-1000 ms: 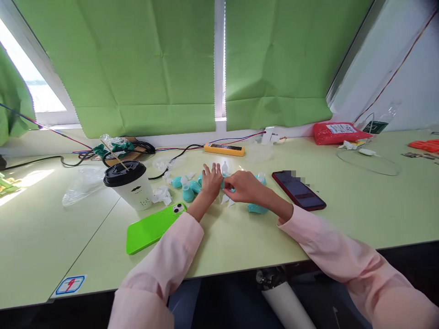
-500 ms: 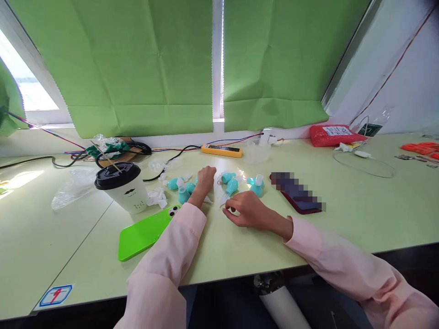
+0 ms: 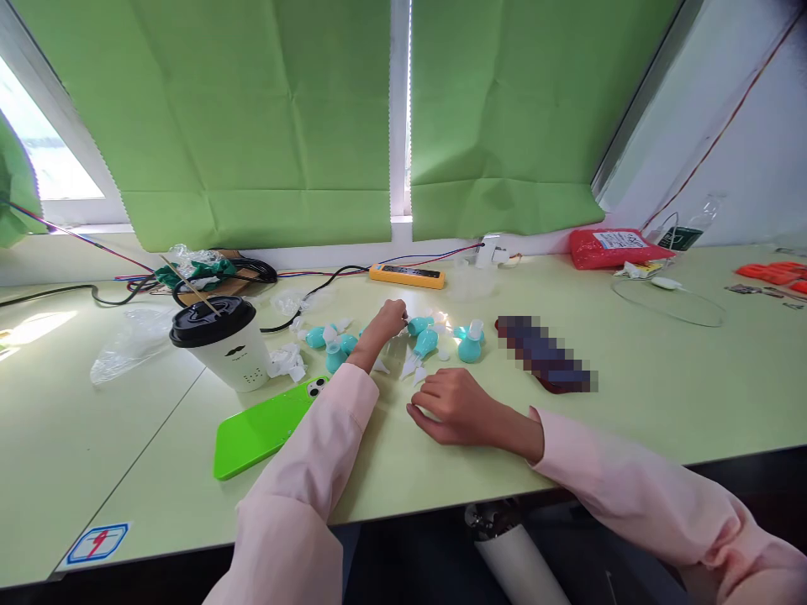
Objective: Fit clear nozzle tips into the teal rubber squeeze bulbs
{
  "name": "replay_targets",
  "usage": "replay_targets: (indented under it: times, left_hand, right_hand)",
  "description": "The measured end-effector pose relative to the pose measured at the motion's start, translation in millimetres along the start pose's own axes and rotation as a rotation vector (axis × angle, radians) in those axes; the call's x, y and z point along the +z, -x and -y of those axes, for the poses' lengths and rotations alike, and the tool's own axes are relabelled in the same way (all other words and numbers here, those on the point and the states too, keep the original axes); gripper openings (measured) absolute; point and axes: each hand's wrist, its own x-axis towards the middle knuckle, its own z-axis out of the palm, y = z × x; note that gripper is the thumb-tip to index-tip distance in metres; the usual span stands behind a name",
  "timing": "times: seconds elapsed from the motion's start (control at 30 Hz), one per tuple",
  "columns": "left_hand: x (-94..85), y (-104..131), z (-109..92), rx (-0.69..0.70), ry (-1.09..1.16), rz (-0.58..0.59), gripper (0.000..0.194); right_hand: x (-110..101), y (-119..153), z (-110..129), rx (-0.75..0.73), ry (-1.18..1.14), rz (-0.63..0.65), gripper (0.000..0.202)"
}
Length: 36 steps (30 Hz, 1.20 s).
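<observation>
The left hand [image 3: 392, 314] is reaching beside a small, round, turquoise, plastic-looking bulb [image 3: 419, 325] lying on the pale green worktop [image 3: 643, 386]. The right hand [image 3: 455, 408] is resting lower. Both are curling their fingers; I cannot tell what they are pinching. Going gently is likely stopping rolling.

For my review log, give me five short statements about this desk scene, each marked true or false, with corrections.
1. A thin stick pokes up from the black lid of the white paper cup. True.
2. The bright green phone lies with its camera lenses face down. False: they face up.
3. The left hand is farther from the near edge of the pale green table than the right hand. True.
4. The red plastic parcel lies left of the cup. False: it lies far to the right.
5. The flat yellow device lies beyond the turquoise bulb-shaped pieces. True.
</observation>
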Motion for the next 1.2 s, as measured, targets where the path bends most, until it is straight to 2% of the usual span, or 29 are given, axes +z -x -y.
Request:
replay_targets:
  times: [0.07,0.17,0.33,0.5,0.6,0.67,0.73,0.83,0.93,1.07,1.2]
  left_hand:
    - [-0.4,-2,1,-0.022,0.013,0.021,0.026]
    - [0.0,-6,1,-0.051,0.03,0.026,0.03]
    - [2.7,-7,-5,-0.092,0.043,-0.049,0.017]
    - [0.3,-2,-9,-0.11,0.055,-0.125,0.016]
    - [-8.3,3,-9,-0.107,0.064,-0.164,0.016]
    - [-16.5,8,-10,-0.098,0.071,-0.183,0.016]
    - [-25.3,14,-14,-0.08,0.08,-0.195,0.015]
    - [-38.2,27,-23,-0.048,0.099,-0.204,0.013]
    - [-49.1,44,-35,-0.013,0.124,-0.191,0.014]
    - [-58.5,71,-49,0.049,0.176,-0.115,0.012]
    - [-62.8,95,-54,0.09,0.366,0.066,0.013]
  right_hand:
    - [-7,6,9,-0.061,0.016,-0.028,0.029]
    - [-19,17,16,-0.064,0.057,0.033,0.021]
    - [-27,32,11,0.138,0.175,0.192,0.025]
    - [-23,39,1,0.284,0.056,0.352,0.023]
    - [-20,37,-8,0.325,-0.031,0.264,0.025]
    - [-17,33,-16,0.388,-0.072,0.143,0.034]
    - [-11,28,-25,0.462,-0.091,0.083,0.043]
    - [1,22,-37,0.534,-0.058,0.062,0.038]
    - [12,18,-43,0.561,-0.019,0.094,0.029]
    - [15,14,-45,0.583,0.084,0.153,0.037]
    - [8,14,-42,0.577,0.207,0.133,0.044]
